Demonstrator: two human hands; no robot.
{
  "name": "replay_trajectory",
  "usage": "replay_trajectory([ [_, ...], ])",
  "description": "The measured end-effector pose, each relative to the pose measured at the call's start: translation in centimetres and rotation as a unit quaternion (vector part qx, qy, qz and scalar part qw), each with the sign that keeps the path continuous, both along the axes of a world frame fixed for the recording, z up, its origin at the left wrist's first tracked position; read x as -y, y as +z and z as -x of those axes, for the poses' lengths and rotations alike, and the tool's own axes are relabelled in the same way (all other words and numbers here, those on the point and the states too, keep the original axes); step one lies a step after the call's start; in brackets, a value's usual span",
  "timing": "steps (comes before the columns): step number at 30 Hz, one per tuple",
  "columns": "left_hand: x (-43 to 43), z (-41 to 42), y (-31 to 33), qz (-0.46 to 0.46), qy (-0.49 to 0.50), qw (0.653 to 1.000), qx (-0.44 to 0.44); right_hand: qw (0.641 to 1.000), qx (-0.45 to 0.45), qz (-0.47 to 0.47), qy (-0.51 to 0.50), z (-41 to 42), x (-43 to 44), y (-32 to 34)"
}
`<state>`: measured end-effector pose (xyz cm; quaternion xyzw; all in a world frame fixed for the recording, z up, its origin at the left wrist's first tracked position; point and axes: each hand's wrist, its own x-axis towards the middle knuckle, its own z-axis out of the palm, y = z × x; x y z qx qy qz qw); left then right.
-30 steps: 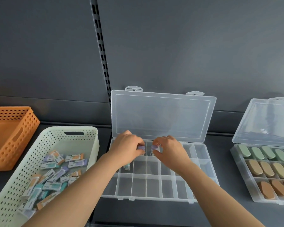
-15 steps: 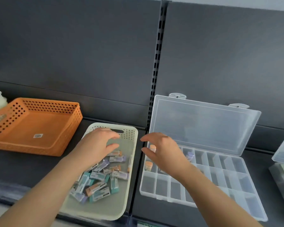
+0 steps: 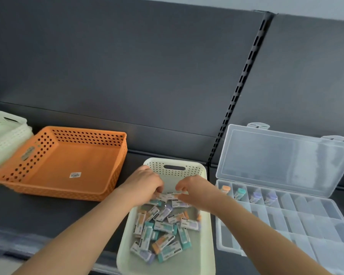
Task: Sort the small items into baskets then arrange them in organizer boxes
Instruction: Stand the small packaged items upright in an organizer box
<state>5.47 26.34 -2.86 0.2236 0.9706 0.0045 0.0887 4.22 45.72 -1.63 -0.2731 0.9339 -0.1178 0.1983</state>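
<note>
A cream perforated basket (image 3: 193, 167) in the middle holds several small wrapped erasers (image 3: 163, 227) in teal, purple and orange. Both my hands are inside its far end. My left hand (image 3: 143, 185) curls its fingers onto an eraser at the top of the pile. My right hand (image 3: 195, 188) pinches another eraser there. To the right lies a clear organizer box (image 3: 306, 221) with its lid (image 3: 282, 157) standing open. Its back row holds an orange eraser (image 3: 225, 189), a teal eraser (image 3: 239, 193) and two purple erasers (image 3: 262, 197), one per compartment.
An orange perforated basket (image 3: 68, 165) with only a sticker inside sits to the left. A stack of cream baskets (image 3: 2, 139) is at the far left edge. Dark shelf backing with a slotted upright (image 3: 240, 90) rises behind.
The view swung left. Both hands left the organizer box, moved left into the cream basket, and now close on erasers at its far end. Two purple erasers now stand in the box.
</note>
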Motion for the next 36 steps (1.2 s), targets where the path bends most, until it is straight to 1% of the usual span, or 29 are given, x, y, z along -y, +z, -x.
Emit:
replay_trajectory([
  [2, 0.4, 0.1, 0.3, -0.030, 0.011, 0.999, 0.012, 1.000, 0.005, -0.027, 0.000, 0.4, 0.7, -0.2],
  [6, 1.7, -0.5, 1.8, -0.116, 0.042, 0.992, 0.004, 0.997, 0.003, -0.079, 0.024, 1.0, 1.6, -0.8],
  [8, 2.4, -0.8, 2.6, -0.170, 0.070, 0.983, 0.021, 0.996, -0.001, -0.089, 0.025, 1.1, 1.9, -1.0],
  [11, 3.3, -1.5, 3.2, -0.259, 0.109, 0.958, 0.053, 0.996, -0.001, -0.089, 0.021, 1.1, 2.0, -1.0],
  [13, 3.5, -1.9, 3.3, -0.287, 0.125, 0.948, 0.057, 0.997, 0.003, -0.074, 0.017, 1.0, 1.9, -0.8],
  [16, 3.0, -2.2, 3.8, -0.315, 0.142, 0.937, 0.042, 1.000, 0.002, -0.020, -0.002, 0.5, 1.2, 0.3],
  [19, 0.8, -2.4, 4.9, -0.373, 0.149, 0.916, 0.026, 0.993, 0.004, 0.101, -0.056, -0.9, -1.3, 2.1],
  [22, -3.4, -2.4, 6.2, -0.431, 0.146, 0.890, 0.007, 0.972, -0.013, 0.203, -0.116, -2.9, -6.0, 3.6],
  [26, -10.8, -1.9, 6.7, -0.518, 0.135, 0.843, 0.051, 0.930, -0.033, 0.273, -0.243, -4.5, -14.4, 4.4],
  [29, -17.9, -1.3, 6.3, -0.536, 0.114, 0.832, 0.083, 0.885, -0.071, 0.301, -0.347, -4.5, -21.4, 4.1],
  [31, -22.2, -0.8, 5.7, -0.532, 0.103, 0.835, 0.096, 0.869, -0.085, 0.296, -0.388, -4.2, -25.1, 3.7],
  [33, -25.8, -0.1, 4.6, -0.505, 0.104, 0.851, 0.101, 0.870, -0.089, 0.270, -0.404, -3.8, -27.9, 3.1],
  [36, -29.5, 1.2, 2.8, -0.455, 0.110, 0.880, 0.084, 0.882, -0.090, 0.237, -0.396, -3.0, -30.5, 1.7],
])
